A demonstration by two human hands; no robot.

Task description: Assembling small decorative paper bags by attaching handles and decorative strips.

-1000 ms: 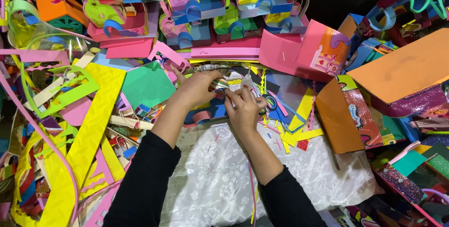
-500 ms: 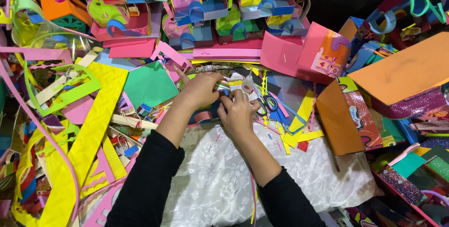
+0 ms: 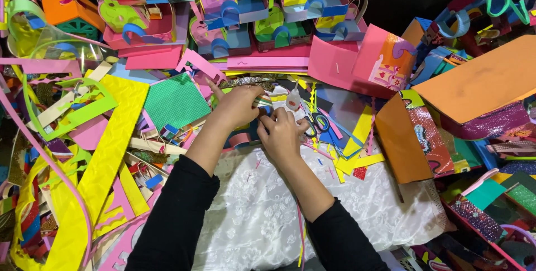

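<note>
My left hand [image 3: 239, 105] pinches a small striped multicolour foam piece [image 3: 262, 101] over the pile of scraps. My right hand [image 3: 282, 135] is pressed close beside it, fingers curled around a small clear glue bottle [image 3: 293, 100] that sticks up past the fingertips. The two hands touch at the fingertips above a dark blue scrap. Both arms wear black sleeves and reach across a white lace cloth [image 3: 251, 215]. Green-handled scissors [image 3: 319, 121] lie just right of my right hand.
A green glitter sheet [image 3: 176, 102] and long yellow foam strips [image 3: 106, 153] lie to the left. Several coloured foam baskets [image 3: 251, 11] line the back. A pink folded box [image 3: 340, 61] and an orange box [image 3: 402, 142] stand to the right among loose scraps.
My hands stay together at the same spot; the right hand has drawn slightly nearer and to the left, still working at the striped piece.
</note>
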